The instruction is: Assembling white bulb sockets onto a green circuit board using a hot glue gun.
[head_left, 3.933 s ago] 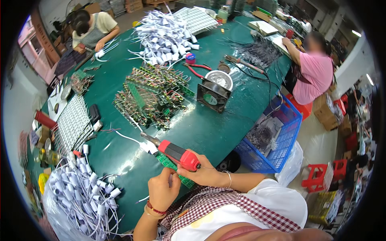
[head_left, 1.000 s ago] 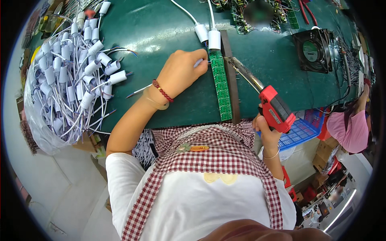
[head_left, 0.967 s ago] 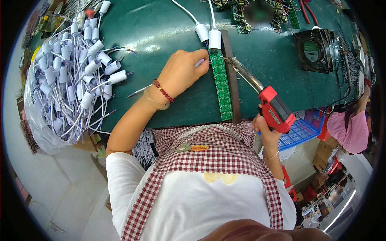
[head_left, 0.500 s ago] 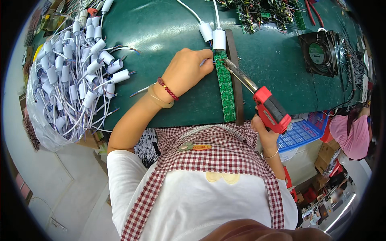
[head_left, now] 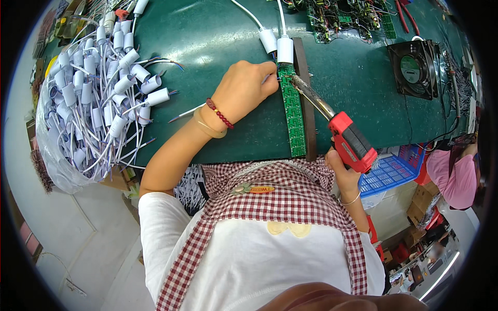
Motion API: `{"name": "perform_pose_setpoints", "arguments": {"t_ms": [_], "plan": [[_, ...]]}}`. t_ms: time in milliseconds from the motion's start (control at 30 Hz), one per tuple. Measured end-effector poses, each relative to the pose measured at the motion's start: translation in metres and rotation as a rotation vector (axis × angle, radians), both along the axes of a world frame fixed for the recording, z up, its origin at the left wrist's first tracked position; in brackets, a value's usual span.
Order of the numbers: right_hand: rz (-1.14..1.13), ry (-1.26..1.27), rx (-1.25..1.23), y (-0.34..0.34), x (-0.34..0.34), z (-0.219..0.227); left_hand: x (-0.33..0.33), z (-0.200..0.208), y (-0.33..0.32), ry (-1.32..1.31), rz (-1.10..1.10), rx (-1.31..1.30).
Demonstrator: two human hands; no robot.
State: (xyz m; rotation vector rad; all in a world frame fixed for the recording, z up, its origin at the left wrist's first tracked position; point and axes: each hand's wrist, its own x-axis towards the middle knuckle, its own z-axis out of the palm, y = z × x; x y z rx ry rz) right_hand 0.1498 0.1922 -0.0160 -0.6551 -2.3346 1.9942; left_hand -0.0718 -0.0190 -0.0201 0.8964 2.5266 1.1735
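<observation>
My left hand (head_left: 244, 90) is closed in a pinch on thin wire ends at the left edge of a green circuit board strip (head_left: 293, 122). My right hand (head_left: 343, 176) grips a red and black soldering gun (head_left: 353, 142). Its metal tip reaches the upper part of the strip, close to my left fingertips. The strip lies lengthwise along a dark bar (head_left: 307, 116). At its far end sit two white cylindrical cable sockets (head_left: 285, 50), their white cables running off the top. The exact contact between tip, wire and board is too small to make out.
A heap of white sockets with cables (head_left: 85, 98) in a clear bag fills the left of the green table (head_left: 207, 31). At the far right are wired circuit boards (head_left: 345, 20), red-handled pliers (head_left: 407, 18) and a black fan (head_left: 413, 69). A blue basket (head_left: 389, 173) is beyond my right hand.
Almost nothing differs. The whole view shifts very slightly, and both hands stay at the strip's far end with the same holds.
</observation>
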Motion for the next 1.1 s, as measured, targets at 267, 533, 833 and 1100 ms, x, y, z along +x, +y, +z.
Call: {"name": "perform_pose_setpoints", "arguments": {"t_ms": [267,533,833,1100], "plan": [[0.041,0.062,0.116,-0.003,-0.002,0.000,-0.002,0.001,0.000,-0.021,-0.035,-0.043],[0.050,0.041,0.153,-0.005,-0.009,0.005,-0.009,0.003,0.000,-0.059,-0.085,-0.062],[-0.020,-0.056,0.019,-0.003,-0.001,0.010,-0.013,0.004,-0.001,-0.115,-0.106,-0.064],[0.076,0.066,0.197,-0.004,0.001,0.003,-0.011,0.005,0.000,-0.078,-0.098,-0.063]]}}
